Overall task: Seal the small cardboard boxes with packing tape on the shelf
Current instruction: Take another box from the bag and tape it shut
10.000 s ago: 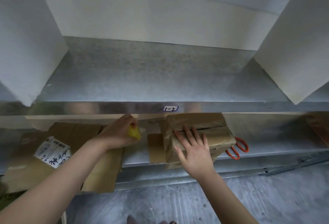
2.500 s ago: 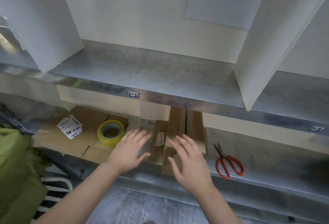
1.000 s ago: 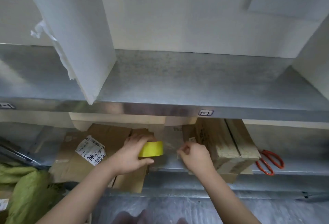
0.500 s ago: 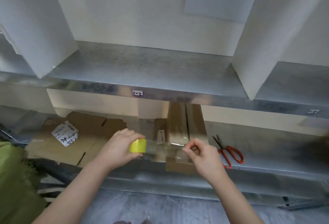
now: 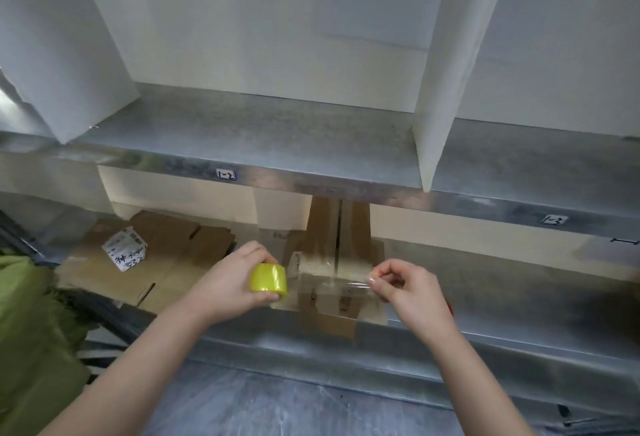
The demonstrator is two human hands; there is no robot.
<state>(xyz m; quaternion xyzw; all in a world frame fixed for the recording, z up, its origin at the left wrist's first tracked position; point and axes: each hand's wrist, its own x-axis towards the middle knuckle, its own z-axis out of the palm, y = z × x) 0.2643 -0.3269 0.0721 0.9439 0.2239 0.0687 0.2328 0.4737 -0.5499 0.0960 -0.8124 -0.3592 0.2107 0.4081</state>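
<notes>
Spanning the box (image 5: 323, 238) at the shelf (image 5: 502, 283) edge, a strip (image 5: 332, 279) pinched by my right hand (image 5: 412, 293); left hand (image 5: 228, 283) grips the tape roll (image 5: 268, 281).

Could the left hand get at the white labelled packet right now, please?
Probably not at once: nothing lies between it and the packet, but the left hand grips the tape roll, whose stretched strip the right hand pinches.

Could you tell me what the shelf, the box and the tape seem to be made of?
The shelf looks like sheet metal, maybe galvanized: bare dull grey, faintly shiny at its front edge. The box seems to be plain brown cardboard, matte, with a seam between its flaps. The tape looks like thin clear plastic film, glossy and see-through, yellowish on the roll.
</notes>
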